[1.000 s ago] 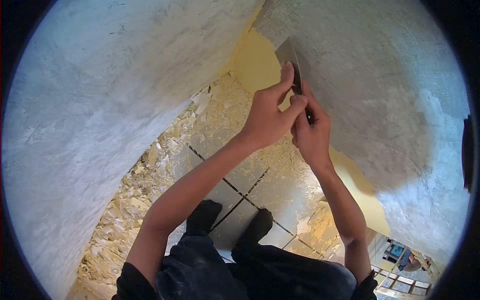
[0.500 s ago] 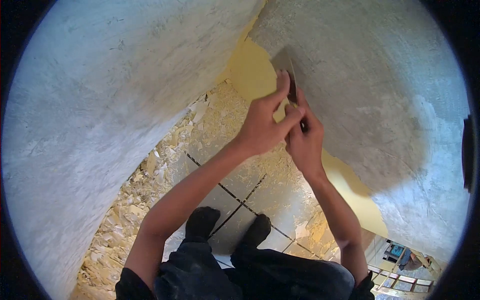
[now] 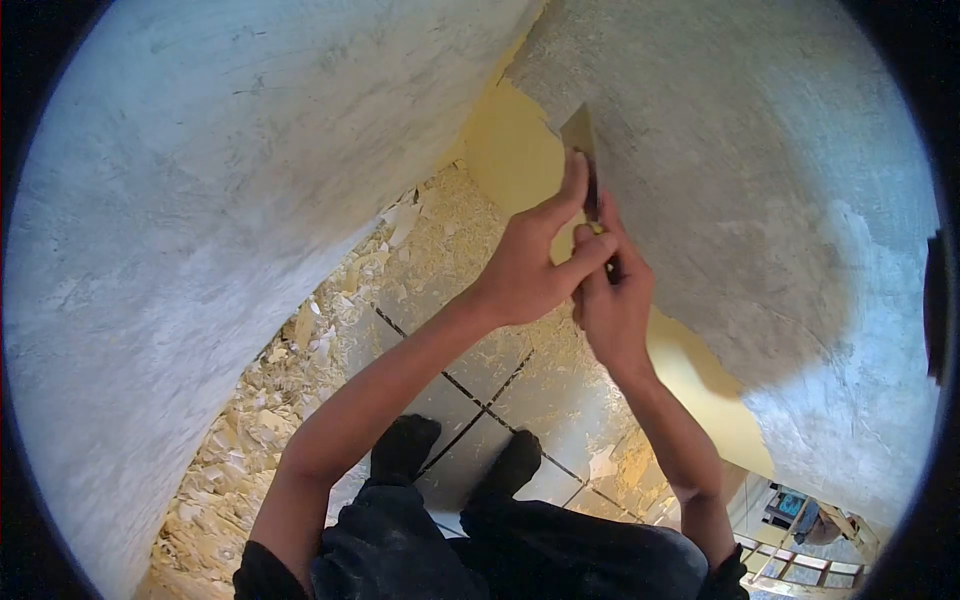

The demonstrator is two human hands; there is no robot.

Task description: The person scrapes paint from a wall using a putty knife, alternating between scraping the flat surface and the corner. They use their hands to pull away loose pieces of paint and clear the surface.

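A paint scraper (image 3: 579, 127) with a flat metal blade points up and away from me, its blade close to the edge where yellow paint (image 3: 508, 140) meets the bare grey wall (image 3: 720, 190) on the right. Wrapped round the scraper's handle is my right hand (image 3: 615, 308), with its index finger stretched along the tool. My left hand (image 3: 532, 258) steadies the same scraper, fingers pressed to the blade and thumb across the handle. Most of the handle is hidden by my fingers.
Grey plaster covers the left wall (image 3: 220, 180). Peeled paint flakes (image 3: 250, 430) pile up along its foot and scatter over the tiled floor (image 3: 440, 420). My feet (image 3: 510, 465) stand on the tiles. At lower right a wooden ladder-like frame (image 3: 800, 565) is visible.
Both hands and the scraper have shifted slightly down and to the right. The blade is turned a little, showing more of its flat face.
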